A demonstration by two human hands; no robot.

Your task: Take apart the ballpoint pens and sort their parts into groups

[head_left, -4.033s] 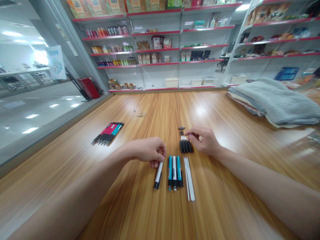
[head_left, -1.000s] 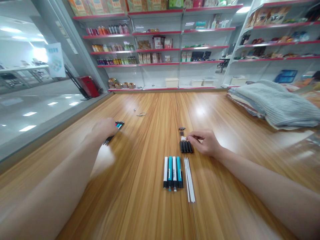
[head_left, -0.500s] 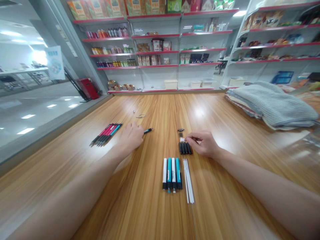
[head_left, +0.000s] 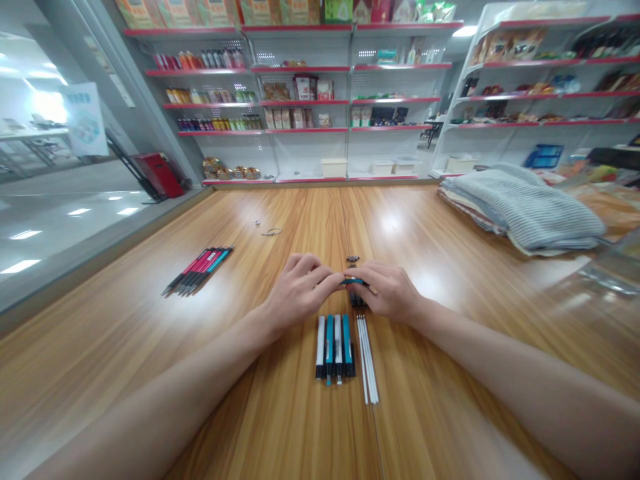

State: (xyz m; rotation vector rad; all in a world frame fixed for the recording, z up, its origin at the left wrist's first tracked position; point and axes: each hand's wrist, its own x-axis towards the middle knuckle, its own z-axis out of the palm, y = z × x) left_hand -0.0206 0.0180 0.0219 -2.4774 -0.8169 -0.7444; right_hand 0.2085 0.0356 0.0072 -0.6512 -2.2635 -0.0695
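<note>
in the middle of the frame, my left hand and right hand (both curled nearly closed) pinch a thin blue-and-black plastic pen; it's likely the gripping step, and next needs steady holding.

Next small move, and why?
Probably twist the pen apart: left hand and right hand both have it at their fingertips, while barrels, refills and partly hidden black grips lie sorted nearby.
</note>
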